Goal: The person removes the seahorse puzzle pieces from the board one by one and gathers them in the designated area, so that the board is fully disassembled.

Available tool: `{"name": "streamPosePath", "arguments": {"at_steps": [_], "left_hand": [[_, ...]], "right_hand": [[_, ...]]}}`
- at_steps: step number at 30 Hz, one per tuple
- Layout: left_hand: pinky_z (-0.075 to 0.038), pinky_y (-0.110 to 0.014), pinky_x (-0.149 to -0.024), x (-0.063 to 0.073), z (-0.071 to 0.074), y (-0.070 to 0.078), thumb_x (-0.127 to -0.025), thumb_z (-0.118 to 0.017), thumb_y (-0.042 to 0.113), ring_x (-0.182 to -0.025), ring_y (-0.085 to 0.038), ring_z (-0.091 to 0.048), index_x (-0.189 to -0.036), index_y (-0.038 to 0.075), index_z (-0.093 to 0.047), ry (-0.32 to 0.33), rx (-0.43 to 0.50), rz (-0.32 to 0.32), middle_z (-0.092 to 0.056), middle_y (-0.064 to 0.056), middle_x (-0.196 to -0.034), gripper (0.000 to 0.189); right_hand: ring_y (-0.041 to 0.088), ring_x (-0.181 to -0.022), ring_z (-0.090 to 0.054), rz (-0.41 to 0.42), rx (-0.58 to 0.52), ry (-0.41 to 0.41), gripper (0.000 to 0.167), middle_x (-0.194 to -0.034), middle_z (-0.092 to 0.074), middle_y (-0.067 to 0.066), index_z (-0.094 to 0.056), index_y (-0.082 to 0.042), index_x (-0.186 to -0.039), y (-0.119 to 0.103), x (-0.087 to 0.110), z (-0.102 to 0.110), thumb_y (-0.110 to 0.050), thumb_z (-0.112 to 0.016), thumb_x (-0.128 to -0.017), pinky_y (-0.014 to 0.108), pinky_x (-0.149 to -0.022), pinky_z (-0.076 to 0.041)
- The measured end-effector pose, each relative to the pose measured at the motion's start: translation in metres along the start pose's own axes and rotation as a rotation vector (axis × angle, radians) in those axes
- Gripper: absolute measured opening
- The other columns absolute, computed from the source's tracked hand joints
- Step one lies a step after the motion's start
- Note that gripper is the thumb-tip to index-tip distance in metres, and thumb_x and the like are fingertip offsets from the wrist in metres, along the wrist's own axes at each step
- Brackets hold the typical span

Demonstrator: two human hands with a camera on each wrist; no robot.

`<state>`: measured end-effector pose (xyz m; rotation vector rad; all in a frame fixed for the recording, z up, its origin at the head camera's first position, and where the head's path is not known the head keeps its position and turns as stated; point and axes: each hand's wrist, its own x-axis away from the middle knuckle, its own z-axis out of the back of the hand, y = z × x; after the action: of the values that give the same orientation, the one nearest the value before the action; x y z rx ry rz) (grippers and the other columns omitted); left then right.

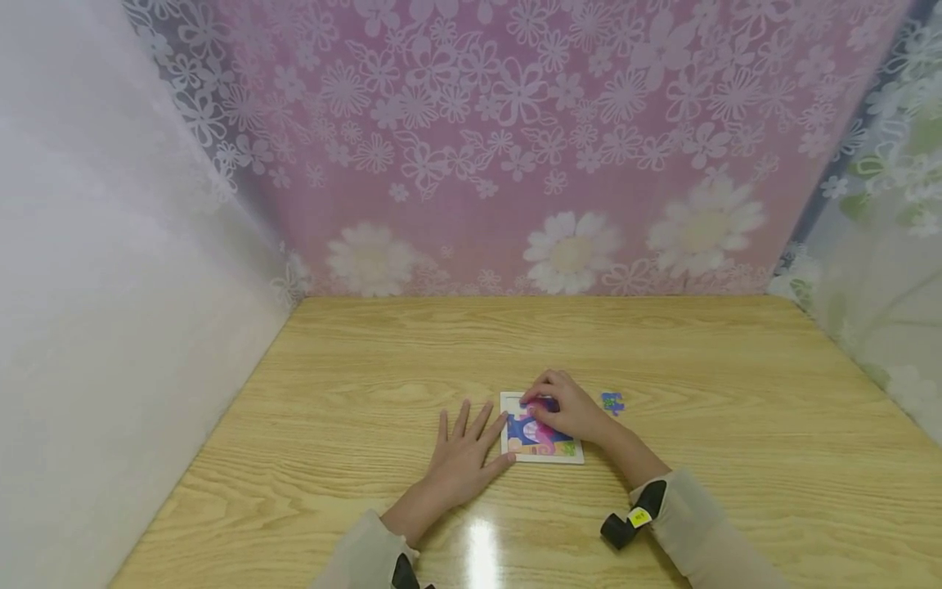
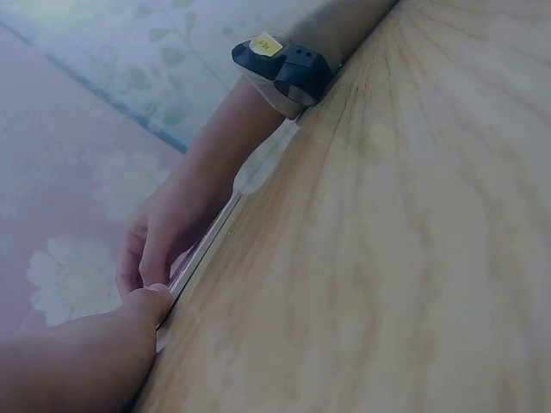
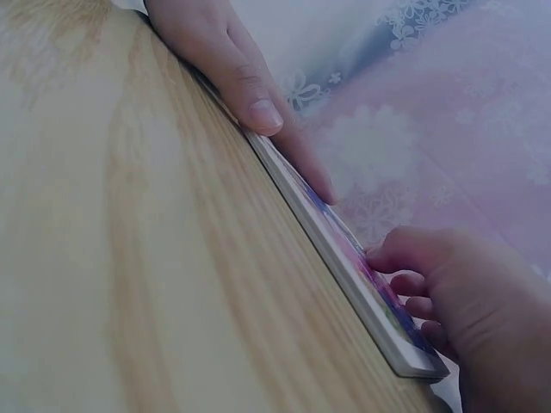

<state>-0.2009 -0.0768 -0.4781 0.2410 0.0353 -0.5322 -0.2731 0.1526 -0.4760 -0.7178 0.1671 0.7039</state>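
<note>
A jigsaw puzzle [image 1: 526, 433] in a white frame lies flat on the table, showing a pink and blue picture. Bare white backing shows near its upper left corner. Over its top part, my right hand [image 1: 567, 409] curls its fingers and pinches what looks like a puzzle piece [image 1: 523, 402], mostly hidden by the fingers. Spread out flat on the wood, my left hand [image 1: 459, 462] touches the frame's left edge with thumb and forefinger. The right wrist view shows the left thumb [image 3: 263, 116] on the frame's rim. One loose blue-green puzzle piece [image 1: 612, 402] lies right of the frame.
The wood-grain table [image 1: 353, 376] runs back to a pink flowered curtain [image 1: 471, 164]. A pale sheet [image 1: 132, 286] borders the left side, and a flowered one [image 1: 883, 270] the right. A black wrist strap [image 1: 634, 517] sits on the right sleeve.
</note>
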Motion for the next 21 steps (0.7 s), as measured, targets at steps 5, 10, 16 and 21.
{"name": "streamPosePath", "arguments": {"at_steps": [5,10,16,21], "left_hand": [[0.003,-0.059,-0.102,0.0008,-0.0004,-0.0003,-0.092,-0.020,0.063,-0.136,-0.035,-0.002,-0.148,0.025,-0.022,-0.006,-0.005,0.000,-0.014,-0.005,-0.151,0.067],[0.003,-0.059,-0.102,0.0009,-0.0001,0.0004,-0.092,-0.020,0.063,-0.136,-0.035,-0.002,-0.148,0.025,-0.022,-0.002,-0.004,-0.001,-0.014,-0.005,-0.151,0.067],[0.003,-0.059,-0.102,0.0001,0.0004,0.0004,-0.092,-0.021,0.063,-0.136,-0.035,-0.003,-0.147,0.026,-0.022,0.001,-0.003,0.006,-0.015,-0.004,-0.151,0.066],[0.002,-0.059,-0.102,0.0000,-0.0005,0.0008,-0.092,-0.023,0.062,-0.136,-0.034,-0.004,-0.147,0.026,-0.024,0.006,-0.007,0.007,-0.017,-0.004,-0.151,0.066]], "right_hand": [[0.019,-0.097,-0.044,-0.015,-0.026,-0.005,0.016,-0.100,-0.052,-0.004,-0.069,-0.018,-0.098,-0.0001,0.0002,-0.0010,-0.012,-0.066,-0.084,0.043,-0.085,-0.039],[0.020,-0.099,-0.044,-0.021,-0.065,-0.003,0.017,-0.101,-0.053,-0.004,-0.069,-0.017,-0.099,-0.0005,0.0005,0.0004,-0.011,-0.066,-0.084,0.045,-0.086,-0.038],[0.022,-0.099,-0.046,-0.011,-0.117,-0.001,0.022,-0.102,-0.055,-0.001,-0.070,-0.012,-0.101,0.0003,0.0011,0.0038,-0.001,-0.057,-0.087,0.047,-0.085,-0.037],[0.024,-0.103,-0.045,-0.063,-0.188,-0.025,0.037,-0.105,-0.054,0.000,-0.070,-0.011,-0.103,0.0008,0.0016,0.0060,0.010,-0.047,-0.084,0.050,-0.088,-0.033]]}}
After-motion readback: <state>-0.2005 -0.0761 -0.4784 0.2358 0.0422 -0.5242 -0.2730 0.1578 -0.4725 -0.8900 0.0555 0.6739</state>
